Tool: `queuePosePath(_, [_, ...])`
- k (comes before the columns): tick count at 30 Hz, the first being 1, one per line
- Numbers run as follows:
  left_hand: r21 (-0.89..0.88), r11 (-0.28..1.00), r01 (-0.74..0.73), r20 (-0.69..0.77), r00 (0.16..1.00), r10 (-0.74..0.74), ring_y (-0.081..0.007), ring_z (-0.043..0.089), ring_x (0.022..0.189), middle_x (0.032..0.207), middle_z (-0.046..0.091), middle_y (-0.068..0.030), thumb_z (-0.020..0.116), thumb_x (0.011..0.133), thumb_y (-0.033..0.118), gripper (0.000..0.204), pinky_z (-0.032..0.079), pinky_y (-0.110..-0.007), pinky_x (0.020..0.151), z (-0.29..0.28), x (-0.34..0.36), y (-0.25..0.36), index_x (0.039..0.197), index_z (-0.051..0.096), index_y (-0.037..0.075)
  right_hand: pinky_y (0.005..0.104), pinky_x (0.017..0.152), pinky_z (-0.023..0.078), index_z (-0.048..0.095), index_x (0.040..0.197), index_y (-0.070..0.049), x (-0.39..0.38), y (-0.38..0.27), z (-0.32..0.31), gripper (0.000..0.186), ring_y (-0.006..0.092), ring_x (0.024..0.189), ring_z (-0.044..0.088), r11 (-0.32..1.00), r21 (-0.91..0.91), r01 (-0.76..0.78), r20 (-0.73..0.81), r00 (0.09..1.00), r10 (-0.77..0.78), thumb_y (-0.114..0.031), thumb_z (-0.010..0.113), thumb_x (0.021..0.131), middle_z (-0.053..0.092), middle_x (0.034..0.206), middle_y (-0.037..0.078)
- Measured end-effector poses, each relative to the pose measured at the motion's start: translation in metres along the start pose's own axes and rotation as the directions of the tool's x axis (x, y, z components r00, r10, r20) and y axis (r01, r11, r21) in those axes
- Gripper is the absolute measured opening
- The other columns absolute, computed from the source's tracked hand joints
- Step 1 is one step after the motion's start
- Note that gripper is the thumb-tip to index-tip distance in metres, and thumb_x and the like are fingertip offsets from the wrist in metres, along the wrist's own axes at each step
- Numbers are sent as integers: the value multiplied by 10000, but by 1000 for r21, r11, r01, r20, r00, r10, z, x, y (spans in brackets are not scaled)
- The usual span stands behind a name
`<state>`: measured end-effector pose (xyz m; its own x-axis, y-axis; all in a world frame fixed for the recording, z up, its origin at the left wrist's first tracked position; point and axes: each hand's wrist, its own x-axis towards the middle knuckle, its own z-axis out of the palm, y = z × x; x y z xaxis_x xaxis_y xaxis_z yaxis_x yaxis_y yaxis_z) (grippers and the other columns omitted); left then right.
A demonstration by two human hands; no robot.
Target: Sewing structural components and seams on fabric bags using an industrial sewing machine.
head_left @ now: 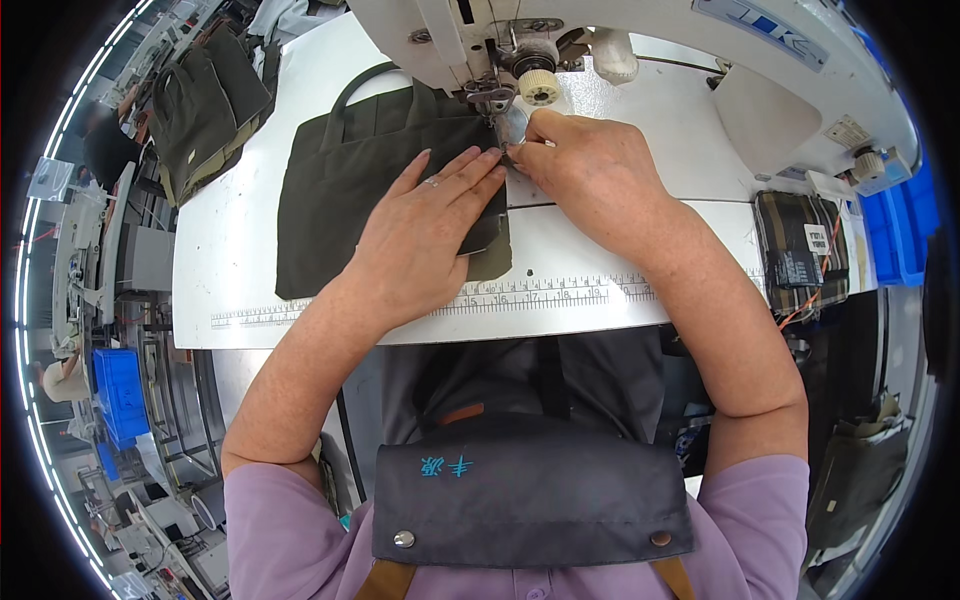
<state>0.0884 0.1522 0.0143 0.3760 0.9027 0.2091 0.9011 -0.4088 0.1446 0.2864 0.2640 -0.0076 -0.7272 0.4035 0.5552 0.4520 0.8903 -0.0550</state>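
From where I stand, the dark olive bag piece [325, 205] lies flat on the white bench [235, 260], its right edge up by the needle area of the sewing machine [640, 18]. The left hand [425, 225] rests palm down over its right part, fingers straight and only slightly apart, pressing on the cloth rather than gripping it. The right hand [590, 165] is just off the right edge, fingers curled in and fingertips at that edge; I can't tell whether cloth is pinched between them

As for containers, one blue bin [120, 390] stands away to the left and another blue bin [893, 235] beyond the bench's right end; I can't make out what either holds

The bag piece's handle [337, 112] arches away from the person, towards the machine, while its plain lower side faces the ruler strip [585, 292] along the near edge. The body looks nearly as deep as it is wide, so its long axis is hard to call. A lighter olive layer [492, 264] peeks out beneath its near right corner
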Motion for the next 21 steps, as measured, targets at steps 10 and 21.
queuePosePath(10, [-402,913,70,171,985,0,-354,473,1442,1453,594,-198,448,756,-35,617,227,-536,1260,-28,8,-23,1350,611,-55,386,615,532,744,950,-92,-2,2,0,121,241,767,671,1000,13,-7,25,1000,7,-169,703,867,623,843,38])
queuePosePath(21, [-110,994,-20,161,986,38,-293,382,1508,1562,488,-132,440,748,98,671,125,-554,1280,-22,0,-12,1405,548,12,384,604,534,746,945,-97,-1,3,1,110,243,749,675,1000,8,-13,15,1000,13,-169,707,871,638,859,33])
